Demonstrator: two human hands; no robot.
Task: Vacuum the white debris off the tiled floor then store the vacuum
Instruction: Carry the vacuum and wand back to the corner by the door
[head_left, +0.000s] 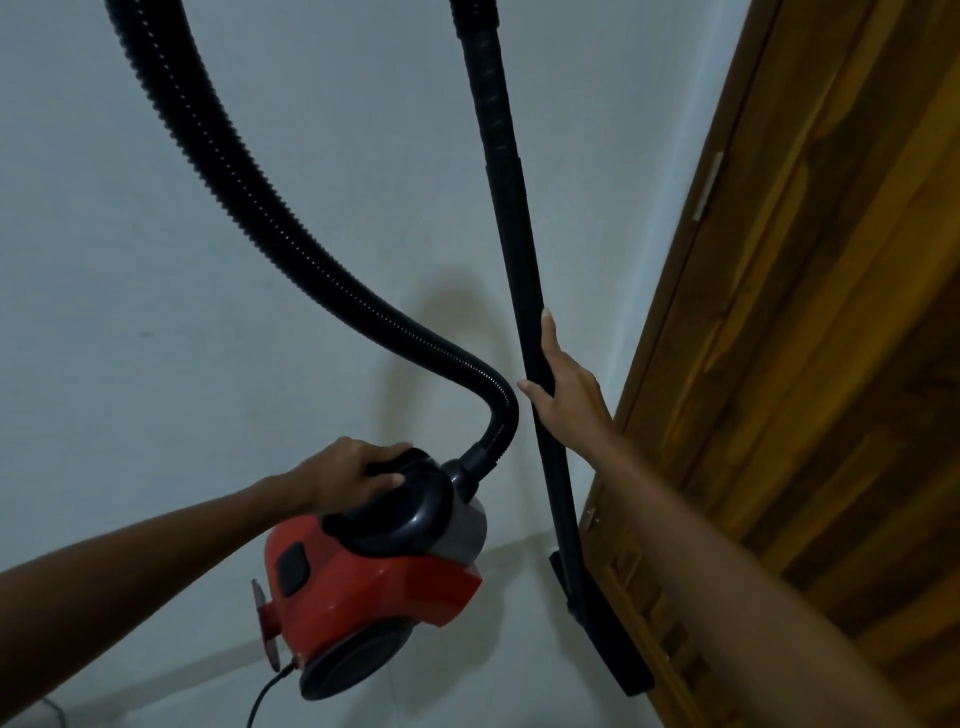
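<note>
The red and black vacuum body (363, 587) hangs low in the middle of the view, close to the white wall. My left hand (348, 475) grips its black carry handle from above. A ribbed black hose (249, 202) loops up from the body's front and out of the top of the view. The straight black wand (514, 249) runs down from the top to the flat floor head (602, 634), which rests at the wall's base beside the door. My right hand (561, 387) is wrapped around the wand at mid-height. No white debris shows.
A plain white wall (156, 312) fills the left and centre. A brown wooden door and frame (805, 338) stand at the right, touching the floor head. A black power cord (265, 696) trails from the vacuum's rear toward the bottom edge.
</note>
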